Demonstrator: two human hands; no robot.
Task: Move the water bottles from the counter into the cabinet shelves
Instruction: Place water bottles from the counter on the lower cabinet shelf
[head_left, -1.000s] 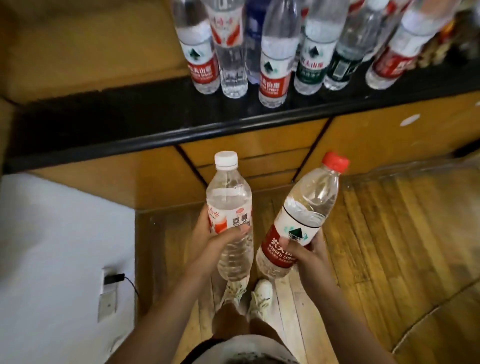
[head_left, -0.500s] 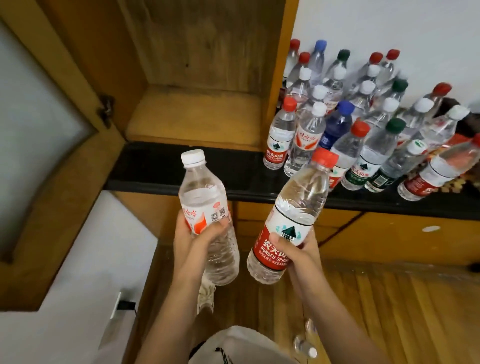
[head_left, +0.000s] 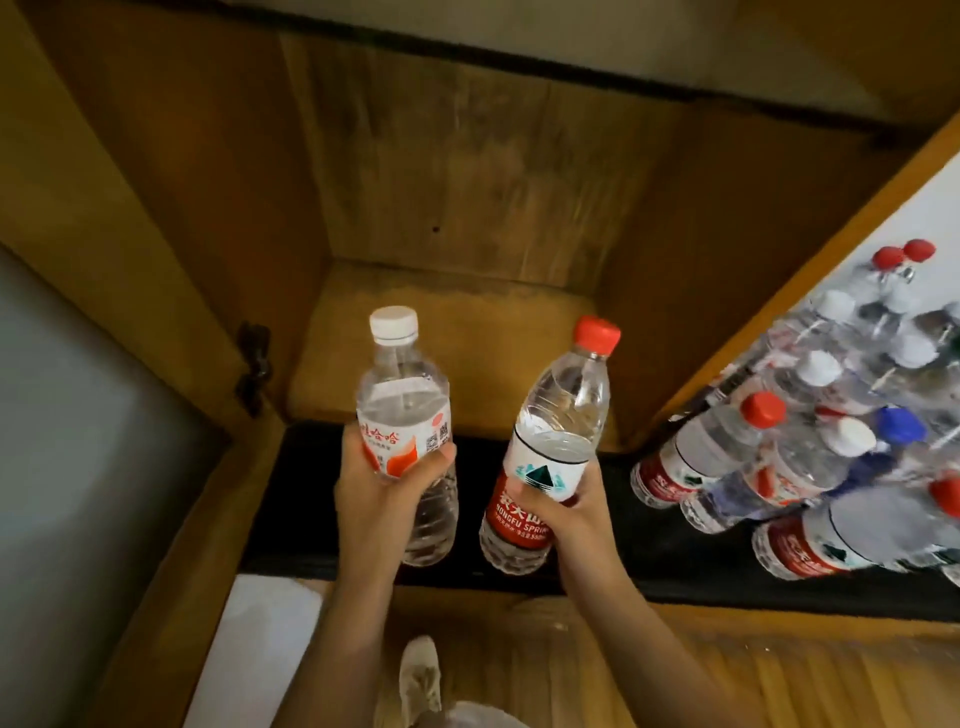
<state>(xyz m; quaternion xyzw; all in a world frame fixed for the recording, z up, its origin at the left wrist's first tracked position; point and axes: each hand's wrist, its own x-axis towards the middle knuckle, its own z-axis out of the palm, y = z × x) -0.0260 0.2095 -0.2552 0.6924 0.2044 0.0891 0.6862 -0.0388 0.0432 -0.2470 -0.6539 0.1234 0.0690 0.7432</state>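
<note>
I've swung both bottles up to face the open cabinet shelf (head_left: 447, 332), apparently bare, just beyond my fingers, left hand (head_left: 387, 491) clamped around the white-capped bottle (head_left: 405, 415), right hand (head_left: 563, 512) around the red-capped bottle (head_left: 550, 447), ready to set down.

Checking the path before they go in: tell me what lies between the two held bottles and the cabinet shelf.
In the head view, only the black counter edge lies between the bottles and the bare wooden shelf.
</note>
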